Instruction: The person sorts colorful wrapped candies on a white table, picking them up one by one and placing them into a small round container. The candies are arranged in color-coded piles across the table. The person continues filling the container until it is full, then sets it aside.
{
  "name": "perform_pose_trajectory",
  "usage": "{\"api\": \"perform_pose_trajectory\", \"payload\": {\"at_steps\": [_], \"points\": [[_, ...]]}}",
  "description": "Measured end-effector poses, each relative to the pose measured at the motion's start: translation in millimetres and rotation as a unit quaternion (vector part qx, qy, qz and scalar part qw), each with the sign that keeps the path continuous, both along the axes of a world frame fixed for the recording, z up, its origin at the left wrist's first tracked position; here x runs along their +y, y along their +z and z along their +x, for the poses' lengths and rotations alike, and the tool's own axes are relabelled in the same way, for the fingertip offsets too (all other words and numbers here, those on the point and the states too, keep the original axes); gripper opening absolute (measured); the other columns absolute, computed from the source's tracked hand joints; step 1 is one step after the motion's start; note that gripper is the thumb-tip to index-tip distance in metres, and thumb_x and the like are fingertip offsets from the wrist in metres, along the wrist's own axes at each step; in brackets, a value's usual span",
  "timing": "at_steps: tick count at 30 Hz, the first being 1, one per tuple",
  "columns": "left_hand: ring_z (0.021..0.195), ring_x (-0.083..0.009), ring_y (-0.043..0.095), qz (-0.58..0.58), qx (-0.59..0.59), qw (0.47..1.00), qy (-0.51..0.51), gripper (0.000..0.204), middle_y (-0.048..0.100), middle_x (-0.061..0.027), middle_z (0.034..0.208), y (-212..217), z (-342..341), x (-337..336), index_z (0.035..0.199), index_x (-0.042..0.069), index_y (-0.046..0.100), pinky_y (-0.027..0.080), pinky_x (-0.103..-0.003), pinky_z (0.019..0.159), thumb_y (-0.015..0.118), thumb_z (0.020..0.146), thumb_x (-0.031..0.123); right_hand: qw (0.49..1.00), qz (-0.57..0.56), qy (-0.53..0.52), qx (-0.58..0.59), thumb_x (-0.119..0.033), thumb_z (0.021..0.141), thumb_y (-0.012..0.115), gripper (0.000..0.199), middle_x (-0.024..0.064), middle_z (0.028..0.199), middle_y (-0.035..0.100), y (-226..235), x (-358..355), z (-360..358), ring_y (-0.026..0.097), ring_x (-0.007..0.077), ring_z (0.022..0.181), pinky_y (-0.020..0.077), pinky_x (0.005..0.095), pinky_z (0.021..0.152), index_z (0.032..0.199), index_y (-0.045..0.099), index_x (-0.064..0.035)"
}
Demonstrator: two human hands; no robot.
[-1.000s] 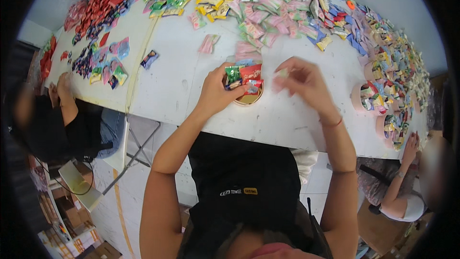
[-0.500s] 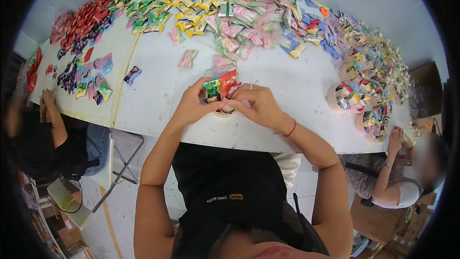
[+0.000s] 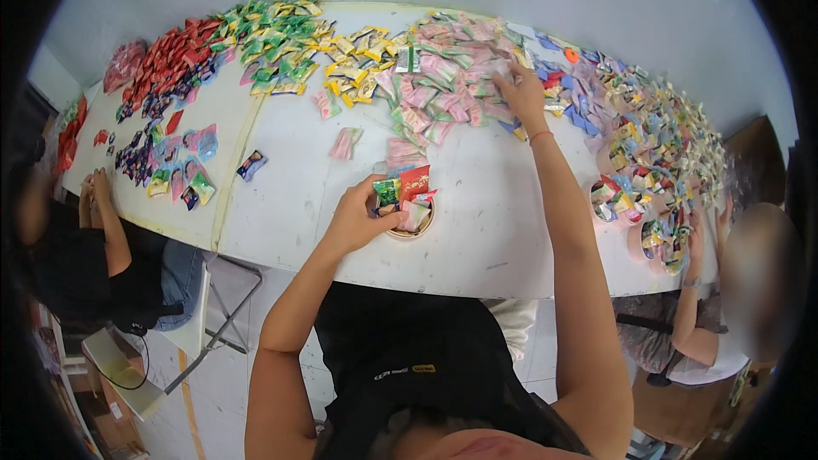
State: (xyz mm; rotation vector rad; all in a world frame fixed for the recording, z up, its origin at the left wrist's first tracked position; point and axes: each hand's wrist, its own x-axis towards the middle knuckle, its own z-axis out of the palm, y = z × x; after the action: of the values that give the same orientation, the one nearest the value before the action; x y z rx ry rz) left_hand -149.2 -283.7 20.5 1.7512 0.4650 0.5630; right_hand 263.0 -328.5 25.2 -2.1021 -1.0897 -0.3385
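Observation:
My left hand (image 3: 362, 217) grips the near-left side of a small round pale box (image 3: 417, 232), its thumb over the packets in it. Upright in the box stand a green packet (image 3: 388, 192) and a red packet (image 3: 415, 180), with a pale pink packet (image 3: 414, 215) lower down. My right hand (image 3: 524, 95) is stretched far across the table to the right edge of a heap of pink and pale green packets (image 3: 443, 94). Its thumb and fingers look apart, touching the heap; no packet shows clearly in them.
Piles of red (image 3: 175, 55), green (image 3: 277, 38) and yellow packets (image 3: 362, 55) line the far side. Filled round boxes (image 3: 609, 204) stand at the right. A loose pink packet (image 3: 345, 143) lies beyond the box. Co-workers' hands (image 3: 96, 187) rest at the table's left and right ends.
My right hand has left the box and reached far and right to the packet heap. My left hand stays on the box. The whole view has shifted downward a little.

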Motion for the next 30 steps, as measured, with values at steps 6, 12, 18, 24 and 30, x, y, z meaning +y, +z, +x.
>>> {"api": "perform_pose_trajectory", "payload": {"at_steps": [6,12,18,24,30], "points": [[0.077,-0.005,0.056,0.023,0.079,0.997,0.012,0.043,0.066,0.0,0.087,1,-5,3,0.114,0.002,0.061,0.048,-0.023,0.07,0.08,0.078,0.014,0.969,0.137,0.146,0.145,-0.025,0.085,0.077,0.029,0.0055,0.092,0.066,34,-20,-66,0.062,0.0112,0.081,0.0499,0.0281,0.066,0.099,0.068,-0.0021],[0.055,-0.0139,0.052,0.055,-0.015,0.998,0.031,0.034,0.062,-0.0054,0.067,-5,2,2,0.098,0.003,0.065,0.04,-0.029,0.053,0.08,0.074,0.022,0.877,0.102,0.366,0.295,-0.008,0.078,0.084,0.032,0.0056,0.093,0.062,41,-80,-233,0.06,0.0094,0.079,0.0482,0.0221,0.06,0.093,0.055,-0.0034],[0.063,-0.0175,0.06,0.041,-0.012,0.998,0.045,0.037,0.068,-0.0082,0.076,-1,0,-1,0.103,0.004,0.067,0.047,-0.03,0.06,0.08,0.074,0.023,0.895,-0.036,0.426,0.125,-0.002,0.08,0.079,0.029,0.0099,0.096,0.062,46,-90,-251,0.064,0.0185,0.09,0.0549,0.0274,0.073,0.102,0.06,-0.0014],[0.083,-0.0157,0.065,0.048,-0.038,0.995,-0.073,0.053,0.069,-0.0081,0.1,-4,-6,13,0.119,0.001,0.059,0.051,-0.031,0.073,0.082,0.074,0.018,0.9,-0.079,0.429,0.001,0.0,0.075,0.078,0.027,0.0103,0.092,0.065,50,-84,-239,0.063,0.0258,0.08,0.0512,0.0333,0.065,0.099,0.065,-0.0021],[0.079,-0.0256,0.066,0.112,0.02,0.993,-0.039,0.068,0.067,-0.0114,0.092,1,-9,5,0.116,0.003,0.057,0.05,-0.037,0.073,0.089,0.063,0.032,0.758,-0.311,0.552,0.153,0.002,0.075,0.074,0.028,0.0079,0.081,0.069,105,-38,-231,0.066,0.0182,0.071,0.0512,0.0314,0.062,0.102,0.07,-0.0022]]}}
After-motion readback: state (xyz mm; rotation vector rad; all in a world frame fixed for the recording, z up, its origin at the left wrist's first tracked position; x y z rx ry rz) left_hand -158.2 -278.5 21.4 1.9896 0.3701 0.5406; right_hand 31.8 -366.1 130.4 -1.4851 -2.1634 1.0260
